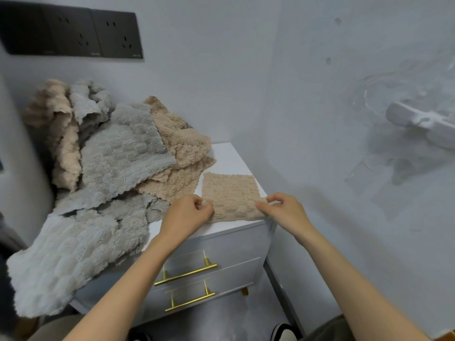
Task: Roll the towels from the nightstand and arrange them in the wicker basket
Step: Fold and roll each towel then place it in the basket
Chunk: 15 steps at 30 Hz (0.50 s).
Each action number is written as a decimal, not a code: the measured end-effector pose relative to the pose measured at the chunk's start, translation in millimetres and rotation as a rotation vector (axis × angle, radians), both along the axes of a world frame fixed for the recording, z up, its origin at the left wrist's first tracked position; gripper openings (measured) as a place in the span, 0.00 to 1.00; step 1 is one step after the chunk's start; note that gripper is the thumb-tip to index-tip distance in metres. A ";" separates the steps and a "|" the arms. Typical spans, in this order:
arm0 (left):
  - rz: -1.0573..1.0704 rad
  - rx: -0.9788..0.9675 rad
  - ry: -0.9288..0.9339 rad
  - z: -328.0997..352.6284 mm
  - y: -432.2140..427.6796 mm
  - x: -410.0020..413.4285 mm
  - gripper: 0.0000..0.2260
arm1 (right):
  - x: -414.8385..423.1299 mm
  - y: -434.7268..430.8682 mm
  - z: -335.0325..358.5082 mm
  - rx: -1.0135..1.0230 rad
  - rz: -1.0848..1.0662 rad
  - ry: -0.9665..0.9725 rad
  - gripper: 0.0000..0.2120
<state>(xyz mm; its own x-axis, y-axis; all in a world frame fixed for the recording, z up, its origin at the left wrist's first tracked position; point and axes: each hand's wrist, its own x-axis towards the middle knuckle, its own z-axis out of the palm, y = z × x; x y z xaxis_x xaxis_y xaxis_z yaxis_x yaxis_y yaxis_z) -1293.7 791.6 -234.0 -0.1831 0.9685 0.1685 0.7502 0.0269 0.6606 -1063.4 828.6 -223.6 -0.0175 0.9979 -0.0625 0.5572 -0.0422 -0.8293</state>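
So both hands were on one small beige towel [231, 193], which lay flat on the front right corner of the white nightstand [229, 156], with its near edge right along the front lip of the top. The left hand [189, 212] had its fingers curled in and pinched the towel's near left corner. The right hand [283, 210] did the same at the near right corner, thumb and fingertips nipping the fabric just where the nightstand's corner dropped off. The towel looked flat, with no roll in it that I could see. Just beside it to the left sat a big messy pile of towels [118, 163], grey and beige ones all mixed up. It was heaped against the back wall and took up most of the top. One beige piece from the pile came nearly to the flat towel's left edge. A grey towel [61, 262] from the heap spilled over the front left edge and hung down past the drawers. The nightstand had two drawers, an upper gold handle [187, 274] and a lower gold handle [190, 301]. A row of dark wall sockets [73, 33] sat above the pile. There was some white thing [423, 121] on the right-hand wall, too blurry to make out.
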 end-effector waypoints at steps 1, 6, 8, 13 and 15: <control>0.024 0.003 0.029 -0.2 1.1 1.6 0.16 | -2.0 1.5 -0.6 0.002 -0.030 -0.021 0.11; 0.084 0.024 0.225 0.0 5.1 6.1 0.10 | -11.9 4.6 -3.2 0.110 -0.042 -0.189 0.14; 0.070 0.079 0.264 -0.2 5.1 2.3 0.10 | -14.9 4.3 -6.7 0.262 -0.002 -0.287 0.15; -0.159 0.456 0.412 -8.6 4.4 4.7 0.06 | -27.9 0.0 -20.2 0.877 0.241 -0.487 0.16; -0.212 0.538 0.452 -11.8 2.2 9.0 0.07 | -29.4 -0.9 -26.0 0.994 0.326 -0.565 0.15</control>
<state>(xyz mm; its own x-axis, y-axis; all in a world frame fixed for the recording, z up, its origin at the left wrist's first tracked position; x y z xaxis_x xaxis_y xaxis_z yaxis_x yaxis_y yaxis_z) -1284.7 793.8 -245.8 0.1986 0.7377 0.6453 0.9058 -0.3896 0.1666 -1092.8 827.6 -249.5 -0.4986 0.5663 0.6563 0.7193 0.6928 -0.0512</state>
